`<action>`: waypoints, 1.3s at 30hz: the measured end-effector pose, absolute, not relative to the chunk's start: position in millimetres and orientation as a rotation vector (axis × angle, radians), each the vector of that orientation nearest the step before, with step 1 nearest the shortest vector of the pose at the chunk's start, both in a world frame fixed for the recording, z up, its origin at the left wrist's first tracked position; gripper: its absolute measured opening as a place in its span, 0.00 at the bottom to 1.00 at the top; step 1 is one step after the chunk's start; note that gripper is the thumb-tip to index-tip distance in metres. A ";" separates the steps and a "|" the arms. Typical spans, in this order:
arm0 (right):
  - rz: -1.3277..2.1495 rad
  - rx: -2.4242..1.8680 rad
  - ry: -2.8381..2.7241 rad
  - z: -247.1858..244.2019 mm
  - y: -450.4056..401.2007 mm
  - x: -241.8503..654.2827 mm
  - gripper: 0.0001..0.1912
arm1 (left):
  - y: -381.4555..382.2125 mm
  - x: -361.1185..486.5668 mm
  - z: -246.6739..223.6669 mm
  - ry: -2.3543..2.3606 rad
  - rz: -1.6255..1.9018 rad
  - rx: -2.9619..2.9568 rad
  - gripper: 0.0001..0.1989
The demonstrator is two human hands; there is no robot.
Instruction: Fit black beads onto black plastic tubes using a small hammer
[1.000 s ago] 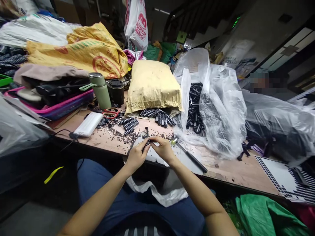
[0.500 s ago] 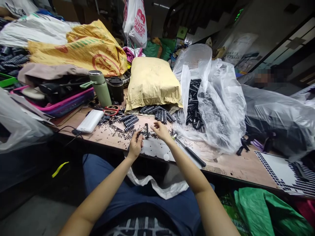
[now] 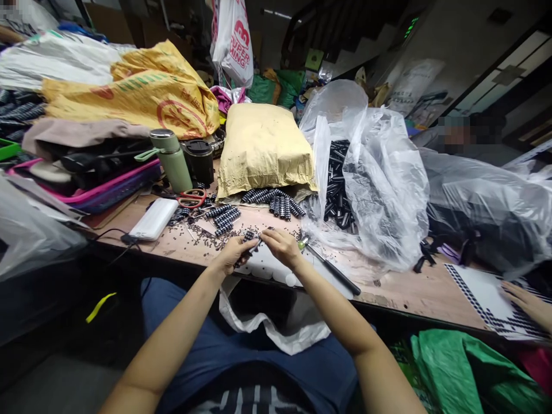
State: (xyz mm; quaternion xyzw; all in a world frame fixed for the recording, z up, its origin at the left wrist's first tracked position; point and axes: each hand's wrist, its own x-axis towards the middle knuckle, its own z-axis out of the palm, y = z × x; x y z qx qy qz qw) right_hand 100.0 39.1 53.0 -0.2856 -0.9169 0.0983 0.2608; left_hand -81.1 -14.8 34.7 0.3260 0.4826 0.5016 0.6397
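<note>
In the head view my left hand (image 3: 234, 254) is closed around a small dark piece with a dotted, black-and-silver surface (image 3: 249, 236). A pale, thin edge shows by its thumb. My right hand (image 3: 281, 246) is closed just to the right, fingertips pinched close to that piece. What lies between those fingertips is too small to make out. Below both hands a white sheet (image 3: 269, 265) covers the table edge, with many tiny dark bits (image 3: 196, 237) scattered around. A hammer-like tool with a black handle (image 3: 338, 275) rests to the right of my right hand.
Dotted black rods (image 3: 226, 219) lie near a yellow sack (image 3: 265, 149). Clear plastic bags (image 3: 383, 190) with black tubes stand right. A white power bank (image 3: 154, 218), red-handled scissors (image 3: 192, 198) and a green flask (image 3: 172, 164) stand left. A co-worker's hand (image 3: 528, 302) reaches in at far right.
My hands have come together, the right moving down toward the left. The small black upright piece between them is no longer seen standing. A co-worker's hand has appeared at far right.
</note>
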 end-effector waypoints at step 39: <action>0.640 -0.929 -2.177 49.3 -40.5 162.1 0.56 | -35.2 29.8 51.5 1.046 1.251 0.661 0.23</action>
